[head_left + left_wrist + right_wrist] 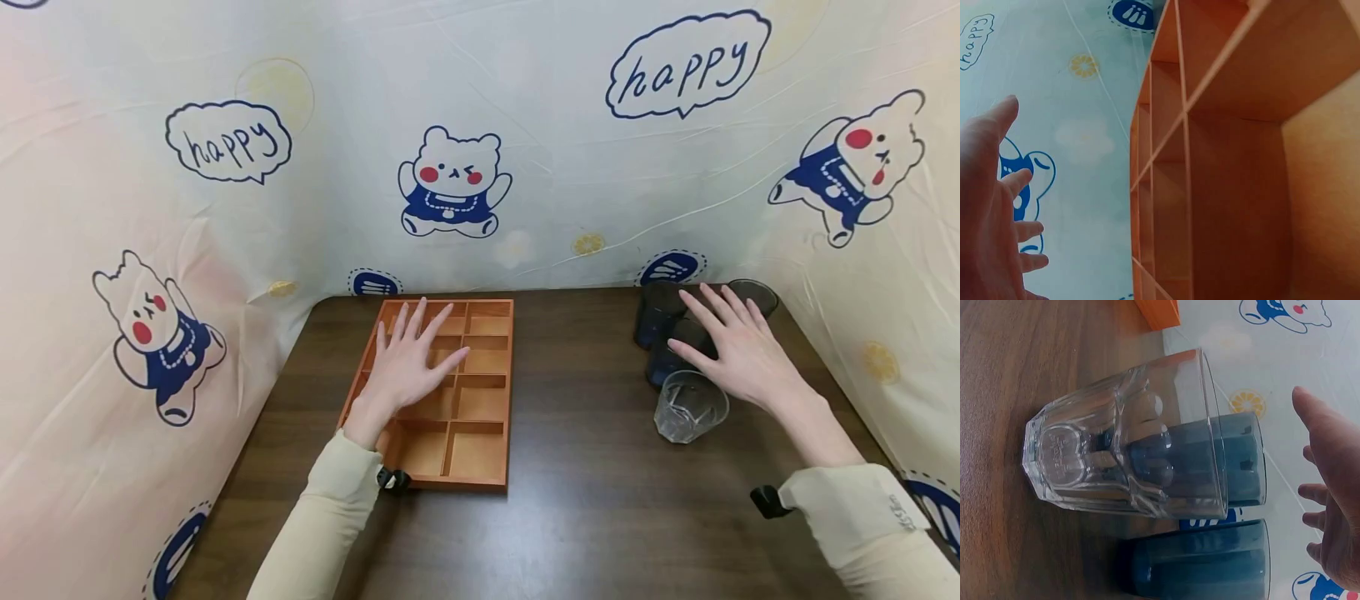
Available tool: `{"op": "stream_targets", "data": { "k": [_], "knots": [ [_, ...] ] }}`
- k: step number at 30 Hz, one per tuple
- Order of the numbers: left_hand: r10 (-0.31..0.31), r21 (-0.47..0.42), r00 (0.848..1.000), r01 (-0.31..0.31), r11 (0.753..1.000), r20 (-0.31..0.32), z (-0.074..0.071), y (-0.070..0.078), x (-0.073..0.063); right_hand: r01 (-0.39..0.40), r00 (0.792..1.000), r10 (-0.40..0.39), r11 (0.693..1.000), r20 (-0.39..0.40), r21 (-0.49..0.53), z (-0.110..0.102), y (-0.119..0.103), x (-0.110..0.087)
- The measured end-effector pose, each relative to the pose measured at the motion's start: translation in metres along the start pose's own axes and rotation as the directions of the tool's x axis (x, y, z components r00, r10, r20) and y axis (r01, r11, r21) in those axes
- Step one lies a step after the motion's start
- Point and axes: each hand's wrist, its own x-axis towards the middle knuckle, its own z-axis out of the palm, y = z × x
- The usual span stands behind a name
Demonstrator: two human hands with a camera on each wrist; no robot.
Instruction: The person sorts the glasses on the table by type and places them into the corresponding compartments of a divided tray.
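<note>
My left hand (408,367) hovers over a wooden tray (480,454) split into square compartments, its fingers spread. In the left wrist view, the tray's dividers stand to the right of that hand (988,200), with air between them. My right hand (746,358), also spread and holding nothing, is above a group of drinking glasses. Nearest me is a clear faceted glass (686,412), upright. Behind it stand dark blue glasses (654,317), partly hidden by the hand. In the right wrist view, a blue glass (1204,562) is beside the clear glass (1072,456).
Both tray and glasses stand on a dark wooden table (577,467). A pale printed cloth (555,167) with bears and "happy" bubbles hangs close behind the table and along both sides.
</note>
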Motion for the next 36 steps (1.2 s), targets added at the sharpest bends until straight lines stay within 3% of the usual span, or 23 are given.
{"op": "stream_targets", "data": {
  "k": [9, 25, 36],
  "knots": [
    [0.004, -0.015, 1.0, -0.004, 1.0, 0.02, 0.007, -0.016, -0.015, -0.031, 1.0, 0.031, 1.0, -0.005, -0.001, 0.002, 0.01, -0.008],
    [-0.027, -0.007, 0.998, 0.028, 1.0, 0.065, 0.018, -0.05, -0.061, -0.058, 0.997, 0.059, 0.998, -0.042, 0.034, 0.0, 0.029, -0.02],
    [-0.056, -0.025, 0.996, 0.058, 0.998, 0.068, 0.022, -0.064, -0.086, -0.008, 0.991, 0.019, 0.996, -0.131, 0.083, 0.003, 0.043, -0.026]
  ]
}}
